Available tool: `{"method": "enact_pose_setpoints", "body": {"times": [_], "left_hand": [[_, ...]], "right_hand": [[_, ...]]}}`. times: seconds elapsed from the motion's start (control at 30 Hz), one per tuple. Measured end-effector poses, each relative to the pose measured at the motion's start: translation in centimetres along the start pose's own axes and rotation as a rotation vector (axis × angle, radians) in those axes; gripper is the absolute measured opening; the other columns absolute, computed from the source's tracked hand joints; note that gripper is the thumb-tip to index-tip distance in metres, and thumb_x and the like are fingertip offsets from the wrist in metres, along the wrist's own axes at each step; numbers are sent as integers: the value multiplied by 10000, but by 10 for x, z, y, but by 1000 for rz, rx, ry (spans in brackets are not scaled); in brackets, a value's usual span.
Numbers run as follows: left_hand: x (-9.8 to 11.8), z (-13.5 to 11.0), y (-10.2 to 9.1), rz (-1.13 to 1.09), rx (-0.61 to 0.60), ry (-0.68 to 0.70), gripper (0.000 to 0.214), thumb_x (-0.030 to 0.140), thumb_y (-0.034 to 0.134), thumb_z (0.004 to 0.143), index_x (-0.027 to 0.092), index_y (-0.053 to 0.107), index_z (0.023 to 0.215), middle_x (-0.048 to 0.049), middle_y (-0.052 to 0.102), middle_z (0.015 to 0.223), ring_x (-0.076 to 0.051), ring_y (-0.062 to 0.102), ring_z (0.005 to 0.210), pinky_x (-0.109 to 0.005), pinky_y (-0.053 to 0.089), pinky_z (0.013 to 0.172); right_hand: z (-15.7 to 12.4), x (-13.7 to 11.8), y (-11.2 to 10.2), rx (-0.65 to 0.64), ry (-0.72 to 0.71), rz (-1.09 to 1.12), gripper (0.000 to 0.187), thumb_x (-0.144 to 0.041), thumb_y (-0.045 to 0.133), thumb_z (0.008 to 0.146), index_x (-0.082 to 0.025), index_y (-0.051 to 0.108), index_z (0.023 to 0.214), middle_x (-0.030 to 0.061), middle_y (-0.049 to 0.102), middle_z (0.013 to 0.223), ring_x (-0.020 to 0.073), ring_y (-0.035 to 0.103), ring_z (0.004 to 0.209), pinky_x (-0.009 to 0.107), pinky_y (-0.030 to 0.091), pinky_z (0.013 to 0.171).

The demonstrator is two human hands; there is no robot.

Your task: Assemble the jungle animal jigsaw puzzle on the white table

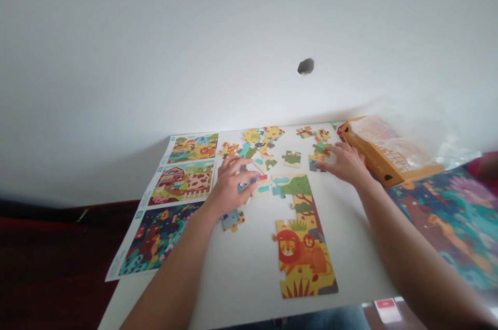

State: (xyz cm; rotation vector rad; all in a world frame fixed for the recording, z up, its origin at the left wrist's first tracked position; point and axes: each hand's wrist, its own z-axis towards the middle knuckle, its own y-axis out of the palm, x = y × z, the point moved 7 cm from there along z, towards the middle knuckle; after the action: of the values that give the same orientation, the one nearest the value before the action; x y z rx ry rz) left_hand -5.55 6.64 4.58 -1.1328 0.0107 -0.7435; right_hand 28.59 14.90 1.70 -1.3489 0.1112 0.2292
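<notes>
My left hand is curled over loose jigsaw pieces, its thumb and forefinger around a small blue and red puzzle piece. More pieces lie beside and beneath that hand, among them a grey-blue one. My right hand rests by a small group of pieces at the right, fingers apart, fingertips at a green puzzle piece and a darker one. Between my forearms lies a joined section of the puzzle, showing two lions, trees and grass. Parts of the pieces under both hands are hidden.
A sheet with three printed pictures lies along the table's left side. Several loose pieces are heaped near the wall. At the right stand an orange box with clear plastic and a colourful printed sheet.
</notes>
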Motion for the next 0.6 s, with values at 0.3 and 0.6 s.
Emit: {"method": "enact_pose_setpoints", "body": {"times": [0.3, 0.6], "left_hand": [[8, -3, 20, -60, -188, 59, 282, 284, 668, 851, 303, 737, 1124, -36, 590, 1367, -323, 371, 1341, -546, 331, 1131], [9, -3, 20, -83, -203, 56, 315, 269, 688, 839, 308, 726, 1149, -41, 624, 1317, -317, 383, 1337, -547, 314, 1149]], "right_hand": [[13, 3, 5, 85, -133, 156, 384, -432, 573, 886, -190, 683, 1163, 138, 643, 1263, 321, 568, 1178, 489, 413, 1029], [15, 7, -8, 201, 40, 231, 545, -453, 662, 762, -162, 652, 1222, 110, 674, 951, 283, 611, 904, 434, 489, 854]]}}
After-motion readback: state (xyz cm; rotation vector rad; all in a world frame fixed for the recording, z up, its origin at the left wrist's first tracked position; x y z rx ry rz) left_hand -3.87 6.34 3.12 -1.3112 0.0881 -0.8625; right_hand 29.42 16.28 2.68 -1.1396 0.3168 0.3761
